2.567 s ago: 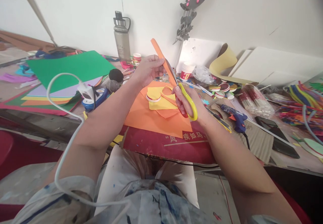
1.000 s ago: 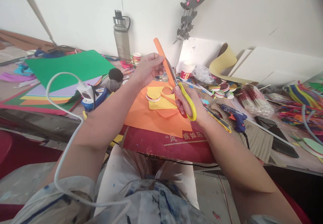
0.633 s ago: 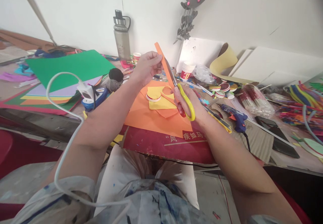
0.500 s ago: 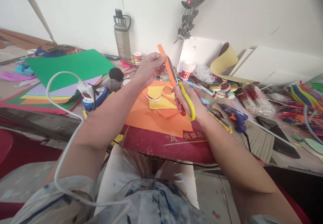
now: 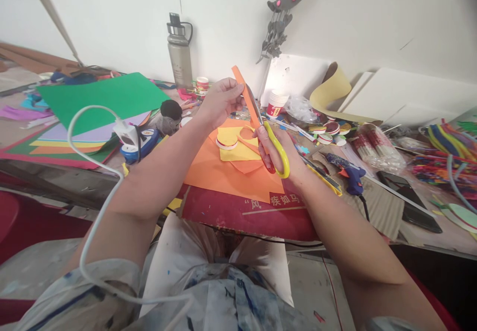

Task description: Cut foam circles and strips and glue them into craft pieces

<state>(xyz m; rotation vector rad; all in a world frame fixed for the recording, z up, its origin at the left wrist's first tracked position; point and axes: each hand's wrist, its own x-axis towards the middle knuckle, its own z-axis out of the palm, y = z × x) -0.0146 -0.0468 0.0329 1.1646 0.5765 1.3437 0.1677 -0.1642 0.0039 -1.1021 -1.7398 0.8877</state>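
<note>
A narrow orange paper strip (image 5: 250,103) slants upward, pinched near its upper part by my left hand (image 5: 225,101). My right hand (image 5: 278,149) is wrapped round scissors (image 5: 278,147) with yellow and red handles. The metal blades lie along the strip's right edge, their tips close to my left fingers. Below both hands, a yellow paper piece (image 5: 238,154) lies on an orange sheet (image 5: 219,174). A small round lid-like piece with a white and red rim (image 5: 226,144) rests on the yellow paper, beside an orange cutout with a round hole.
A grey water bottle (image 5: 179,52) stands by the wall. To the left lie a green sheet (image 5: 108,97) and a blue power strip (image 5: 139,147) with a white cable. A box cutter (image 5: 324,176), a blue glue gun (image 5: 352,174) and a phone (image 5: 410,204) lie to the right.
The scissor handles have spread slightly apart. Both hands and the orange strip stay almost in the same place.
</note>
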